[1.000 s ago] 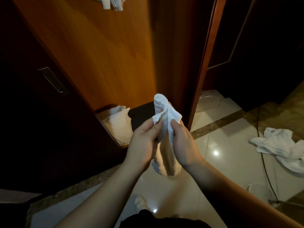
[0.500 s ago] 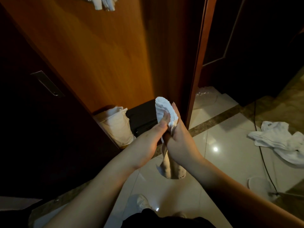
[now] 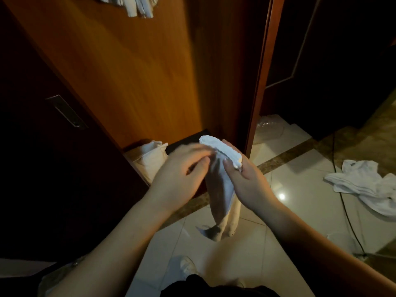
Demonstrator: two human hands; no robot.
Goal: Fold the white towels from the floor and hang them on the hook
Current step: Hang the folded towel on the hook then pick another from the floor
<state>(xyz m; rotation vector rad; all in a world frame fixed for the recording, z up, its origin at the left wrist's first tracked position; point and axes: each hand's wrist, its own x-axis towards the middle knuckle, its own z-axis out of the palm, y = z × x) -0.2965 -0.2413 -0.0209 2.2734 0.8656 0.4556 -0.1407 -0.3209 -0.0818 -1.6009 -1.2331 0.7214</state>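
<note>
Towel (image 3: pixel 222 185) long axis upright, folded end topmost, in right hand (image 3: pixel 250 185) grip; left hand (image 3: pixel 182 176) blurred, grip unclear.

Middle: we hold a towel (image 3: pixel 222 187) between left hand (image 3: pixel 182 179) and right hand (image 3: pixel 246 183).
Right: towels (image 3: pixel 364 185) on floor (image 3: pixel 310 211).
Top: cloths (image 3: pixel 137 5) on door (image 3: pixel 128 71).
Left: bag (image 3: pixel 150 161) below door.

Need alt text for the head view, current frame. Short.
Both hands hold a folded white towel upright before a wooden door: the right hand pinches its top, the blurred left hand touches its side. More white towels lie on the tiled floor at right; others hang above.
</note>
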